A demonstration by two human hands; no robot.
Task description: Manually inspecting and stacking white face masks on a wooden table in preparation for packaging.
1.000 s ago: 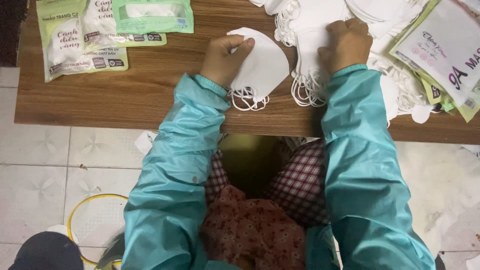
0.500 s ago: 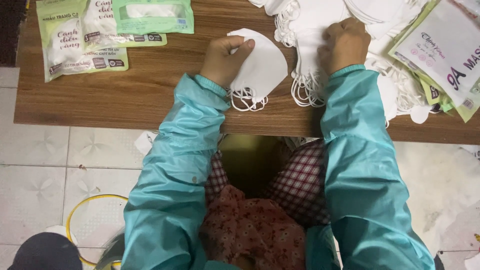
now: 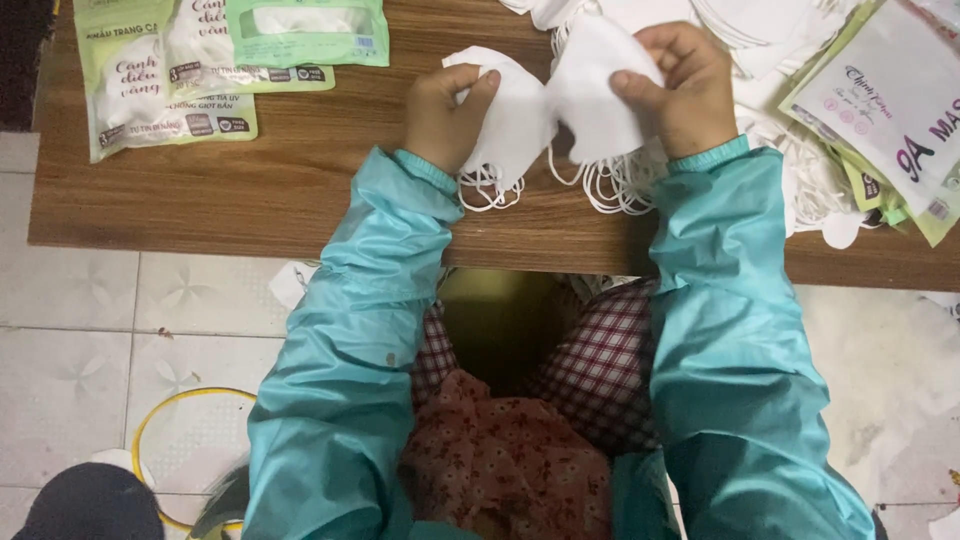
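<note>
Head view, white masks [image 3: 545, 105] pinched between both hands

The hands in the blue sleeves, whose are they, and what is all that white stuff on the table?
They belong to one person who wears a camera on the head, so you look straight down, as that person does. The left hand pinches one white face mask and the right hand pinches another white mask; the two masks meet in the middle, their ear loops dangling. Both are held above a brown wooden table. At the top right lies a pile of white masks beside some printed packets. At the top left lie green packets. Below the table you see tiled floor.
</note>
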